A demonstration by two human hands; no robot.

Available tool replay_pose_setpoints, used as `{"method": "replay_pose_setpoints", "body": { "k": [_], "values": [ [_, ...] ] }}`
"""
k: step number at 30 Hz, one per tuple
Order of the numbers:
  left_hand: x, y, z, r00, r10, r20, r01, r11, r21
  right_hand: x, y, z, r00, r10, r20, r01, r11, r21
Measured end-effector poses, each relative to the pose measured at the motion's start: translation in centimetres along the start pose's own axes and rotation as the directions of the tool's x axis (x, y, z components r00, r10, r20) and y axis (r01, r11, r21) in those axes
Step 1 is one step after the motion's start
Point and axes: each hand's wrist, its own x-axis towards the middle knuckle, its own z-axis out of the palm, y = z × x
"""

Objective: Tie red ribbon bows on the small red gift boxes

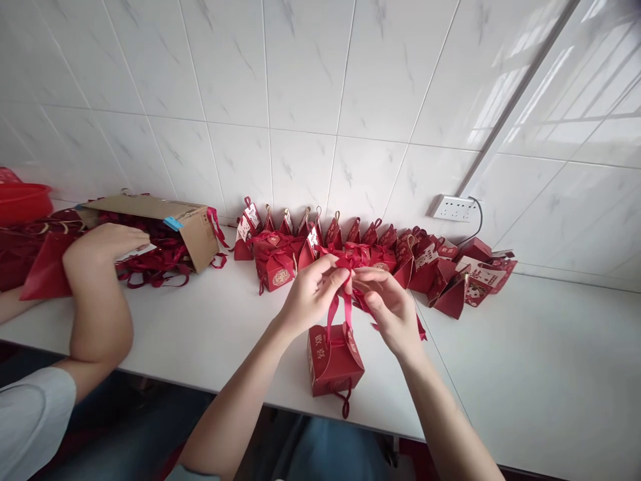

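At the frame's centre, the left hand (309,296) and right hand (388,308) pinch the red ribbon (345,302) above the red favour box (334,359) on the white surface (210,321), apparently mid-bow, needing steady tension.

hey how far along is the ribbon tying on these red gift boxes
Done: a row of closed, ribboned boxes stands against the wall. In hand: the left hand and right hand pinch the ribbon above one red box. Left: loose ribbons and flat red pieces spill from the cardboard carton, where another person's hand rests.
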Motion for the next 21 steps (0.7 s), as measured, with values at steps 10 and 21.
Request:
{"method": "replay_pose_setpoints", "body": {
  "k": [10, 21],
  "values": [
    [-0.3, 0.3, -0.23, 0.998, 0.048, 0.029, -0.051, 0.991, 0.124, 0.28, -0.39, 0.57, 0.997, 0.081, -0.006, -0.079, 0.957, -0.278],
    [-0.45, -0.47, -0.07, 0.994, -0.014, 0.108, 0.004, 0.995, 0.096, 0.73, 0.32, 0.73, 0.93, -0.367, 0.02, 0.236, 0.556, -0.797]
  ]
}}
